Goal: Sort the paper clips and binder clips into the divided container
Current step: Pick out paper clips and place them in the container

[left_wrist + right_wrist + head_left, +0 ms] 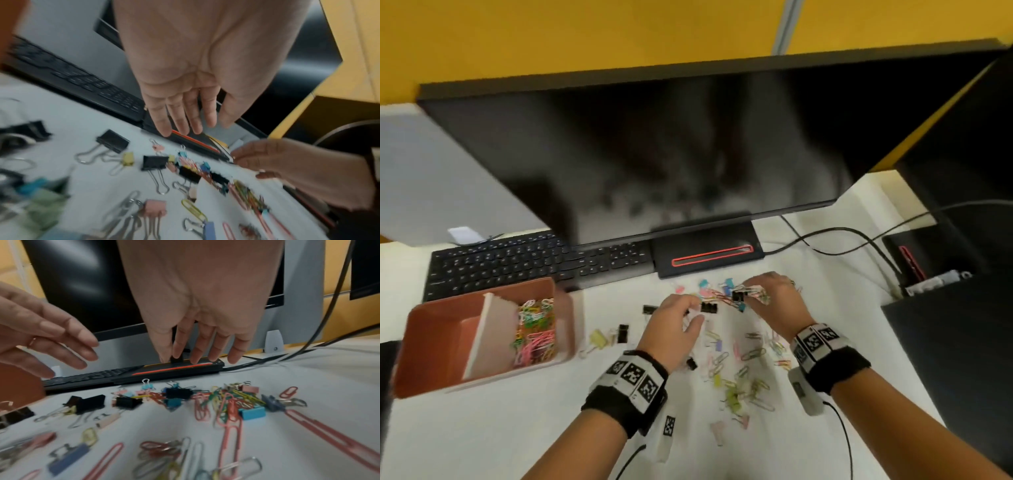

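A terracotta divided container [431,342] stands at the left; its right compartment holds coloured paper clips [536,329]. Loose paper clips [753,353] and binder clips [622,333] are scattered across the white desk. My right hand [748,294] hovers over the far end of the pile and pinches a small black binder clip [177,359] between thumb and forefinger. My left hand [693,310] hovers beside it with fingers [193,123] straight and empty, just above another black binder clip [709,307].
A black keyboard [534,263] lies behind the container. The monitor [654,154] and its stand base [709,255] rise just beyond the pile. Cables [842,240] run to the right, where a black box [945,325] borders the desk.
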A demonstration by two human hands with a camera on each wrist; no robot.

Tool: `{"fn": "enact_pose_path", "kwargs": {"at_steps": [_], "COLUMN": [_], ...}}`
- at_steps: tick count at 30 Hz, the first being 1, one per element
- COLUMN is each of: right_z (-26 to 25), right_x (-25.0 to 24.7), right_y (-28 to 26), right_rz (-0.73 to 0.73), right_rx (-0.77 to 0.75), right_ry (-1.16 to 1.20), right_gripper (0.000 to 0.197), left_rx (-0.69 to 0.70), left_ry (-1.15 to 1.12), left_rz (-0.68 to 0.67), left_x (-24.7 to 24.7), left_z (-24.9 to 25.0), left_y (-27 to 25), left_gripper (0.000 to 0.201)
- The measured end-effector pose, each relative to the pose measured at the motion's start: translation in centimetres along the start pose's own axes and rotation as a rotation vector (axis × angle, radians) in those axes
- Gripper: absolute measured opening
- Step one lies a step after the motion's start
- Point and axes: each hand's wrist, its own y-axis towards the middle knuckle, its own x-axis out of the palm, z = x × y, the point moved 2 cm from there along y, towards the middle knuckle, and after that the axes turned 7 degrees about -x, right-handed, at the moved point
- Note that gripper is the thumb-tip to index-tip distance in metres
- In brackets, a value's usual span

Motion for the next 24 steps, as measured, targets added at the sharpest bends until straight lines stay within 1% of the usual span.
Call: {"fn": "enact_pose_path", "kwargs": {"at_steps": [2, 5, 7, 9, 11, 13, 15, 17, 18, 21, 22, 24], "right_z": [1.0, 2.0, 2.5, 2.6, 2.8, 3.4, 4.0, 4.3, 4.3, 3.9, 3.7, 3.2], "right_x": [0.2, 0.6, 0.8, 0.8, 0.9, 1.1, 0.9, 0.5, 0.2, 0.3, 0.6, 1.1], "right_y": [1.0, 1.8, 1.8, 1.4, 0.5, -0.3, -0.6, -0.2, 0.2, 1.5, 1.8, 2.2], "right_rz": [-0.045, -0.136, -0.160, -0.175, -0.222, -0.258, -0.234, -0.214, -0.234, -0.360, -0.391, -0.432], "right_rx": [0.007, 0.037, 0.026, -0.022, -0.083, -0.124, -0.138, -0.133, -0.126, -0.131, -0.151, -0.184], "right_ry": [-0.023, -0.017, -0.023, -0.048, -0.057, -0.008, 0.041, -0.016, -0.063, -0.171, -0.188, -0.178], "right_gripper": [0.031, 0.043, 0.044, 0.040, 0.036, 0.038, 0.042, 0.051, 0.059, 0.081, 0.083, 0.077], "left_rx": [0.039, 0.046, 0.045, 0.045, 0.035, 0.027, 0.014, 0.009, 0.006, 0.003, 0.000, -0.006], "left_ry": [0.092, 0.208, 0.293, 0.391, 0.441, 0.440, 0.421, 0.418, 0.427, 0.485, 0.514, 0.589], "left_rz": [-0.045, -0.080, -0.089, -0.097, -0.089, -0.069, -0.037, -0.015, -0.012, -0.011, -0.009, -0.011], "left_x": [2.2, 4.6, 5.6, 6.3, 6.7, 7.0, 7.0, 7.0, 7.0, 7.0, 7.0, 7.0], "left_z": [0.9, 1.4, 1.5, 1.4, 1.1, 0.9, 0.7, 0.5, 0.5, 0.6, 0.7, 0.9], "left_y": [2.0, 4.7, 6.1, 7.0, 7.5, 7.6, 7.5, 7.5, 7.5, 7.6, 7.5, 7.5], "left_gripper": [0.027, 0.032, 0.036, 0.038, 0.035, 0.029, 0.023, 0.019, 0.018, 0.016, 0.014, 0.012]}}
